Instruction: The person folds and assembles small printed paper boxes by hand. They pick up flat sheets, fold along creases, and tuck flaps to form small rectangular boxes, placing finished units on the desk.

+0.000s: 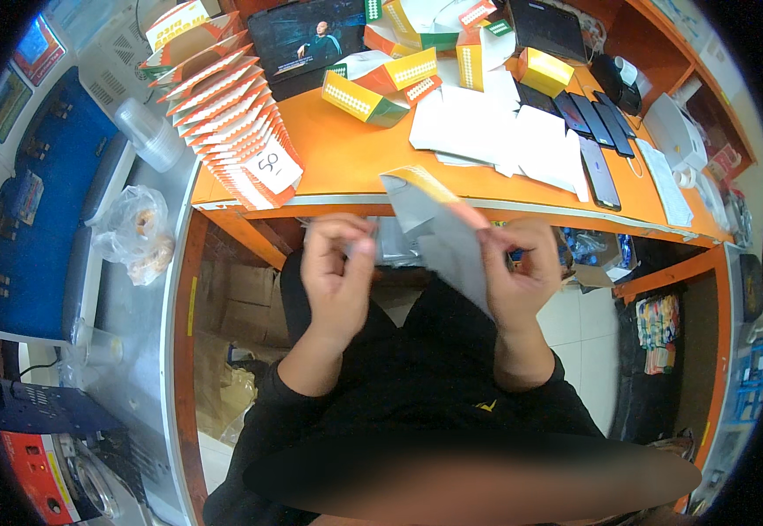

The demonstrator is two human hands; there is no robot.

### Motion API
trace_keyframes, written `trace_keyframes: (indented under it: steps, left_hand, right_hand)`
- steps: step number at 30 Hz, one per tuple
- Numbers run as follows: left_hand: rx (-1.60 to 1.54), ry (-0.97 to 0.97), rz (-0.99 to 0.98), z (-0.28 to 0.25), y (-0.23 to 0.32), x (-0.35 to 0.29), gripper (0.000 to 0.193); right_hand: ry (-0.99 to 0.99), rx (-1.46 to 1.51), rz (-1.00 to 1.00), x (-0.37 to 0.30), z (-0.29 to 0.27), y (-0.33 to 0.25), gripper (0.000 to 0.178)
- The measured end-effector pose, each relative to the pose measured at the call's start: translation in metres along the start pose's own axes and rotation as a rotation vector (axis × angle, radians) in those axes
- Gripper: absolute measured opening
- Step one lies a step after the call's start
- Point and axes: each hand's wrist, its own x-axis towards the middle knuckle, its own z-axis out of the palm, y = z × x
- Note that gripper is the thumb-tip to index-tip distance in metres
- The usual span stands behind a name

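Note:
My right hand (520, 272) pinches a carton blank (447, 241) by its right edge. The blank hangs tilted above my lap, showing its grey side, with a yellow and orange printed strip along the top. To the left of it, my left hand (336, 272) is raised with thumb and fingers curled together; whether anything sits between them is hidden. The two hands are apart, both just in front of the table's near edge. On the table behind my left hand leans a tall stack of nested orange and white cartons (232, 127) with a handwritten white label.
The orange table (346, 171) also bears loose yellow and green cartons (364, 96), white sheets (464, 127), several phones (599, 171) and a lit tablet (307, 44). On the metal counter at left lie plastic cups (149, 133) and a clear bag with bread rings (140, 232).

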Motion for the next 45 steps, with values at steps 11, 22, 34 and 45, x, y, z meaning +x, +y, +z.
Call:
trace_keyframes:
  steps: [11, 22, 34, 45]
  left_hand:
    - [-0.193, 0.018, -0.197, 0.01, 0.004, -0.009, 0.021]
    - [0.058, -0.098, -0.088, 0.009, 0.017, -0.017, 0.016]
    - [-0.141, -0.111, -0.236, 0.006, 0.012, -0.026, 0.021]
    - [-0.47, -0.138, -0.294, 0.012, 0.011, -0.028, 0.039]
  right_hand:
    - [-0.225, 0.116, -0.092, -0.008, 0.015, -0.013, 0.022]
    - [-0.163, 0.12, -0.047, -0.014, 0.022, -0.024, 0.019]
    - [-0.275, 0.027, -0.187, -0.005, 0.019, -0.038, 0.018]
    - [-0.238, -0.262, -0.355, -0.016, 0.026, -0.039, 0.03]
